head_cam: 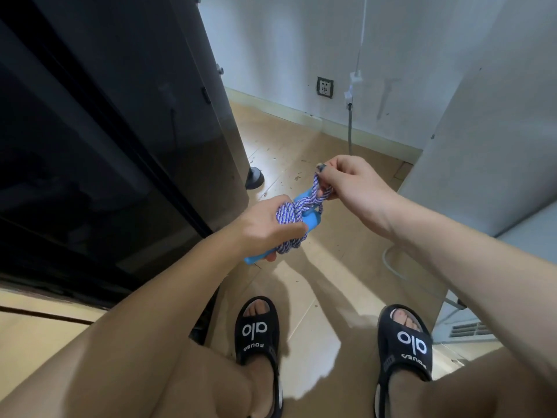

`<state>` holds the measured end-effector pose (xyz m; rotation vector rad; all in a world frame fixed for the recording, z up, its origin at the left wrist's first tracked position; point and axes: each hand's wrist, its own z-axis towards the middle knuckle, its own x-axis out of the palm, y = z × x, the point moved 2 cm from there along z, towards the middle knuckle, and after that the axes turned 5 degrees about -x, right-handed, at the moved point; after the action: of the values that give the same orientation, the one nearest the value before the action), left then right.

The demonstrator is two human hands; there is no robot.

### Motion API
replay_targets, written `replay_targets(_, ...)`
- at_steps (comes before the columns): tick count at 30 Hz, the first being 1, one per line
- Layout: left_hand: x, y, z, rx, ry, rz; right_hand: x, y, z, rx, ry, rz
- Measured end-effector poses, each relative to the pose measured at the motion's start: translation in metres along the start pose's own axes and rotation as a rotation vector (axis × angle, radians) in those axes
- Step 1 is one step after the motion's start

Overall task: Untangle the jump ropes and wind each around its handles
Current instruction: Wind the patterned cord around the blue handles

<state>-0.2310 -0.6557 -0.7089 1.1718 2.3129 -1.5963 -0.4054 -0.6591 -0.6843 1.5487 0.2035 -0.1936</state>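
Now the left hand [265,229] is wrapped round the blue handles [310,220] of a jump rope, fingers curled tight, thumb pressing down on the coils of purple-and-white rope [287,217] wound about them. One blue handle end pokes out below the fist, toward the lower left; another blue end shows above the coils, beside the right hand. Up and to the right, the right hand [354,184] pinches a loop of that same rope between thumb and fingers, holding it raised just above the bundle, the strand running down from the pinch into the wraps. Both hands sit close together in mid-air, over the floor, with nothing beneath the bundle to carry it.

Below, the person's two feet in black sandals [259,330] with white lettering stand on a pale tiled floor [325,257]. A tall dark cabinet [105,131] with a glossy front fills the left side, its round foot resting on the tiles. On the far white wall sits a socket [325,87], and beside it a thin cable [351,116] runs down the wall to the floor. A pale grey panel [488,146] stands on the right.
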Motion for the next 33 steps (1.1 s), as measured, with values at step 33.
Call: replay_targets(33, -0.347, -0.521, 0.119, 0.489, -0.131, -0.165, -0.219, 0.461, 0.334, -0.355, -0.243, -0.445)
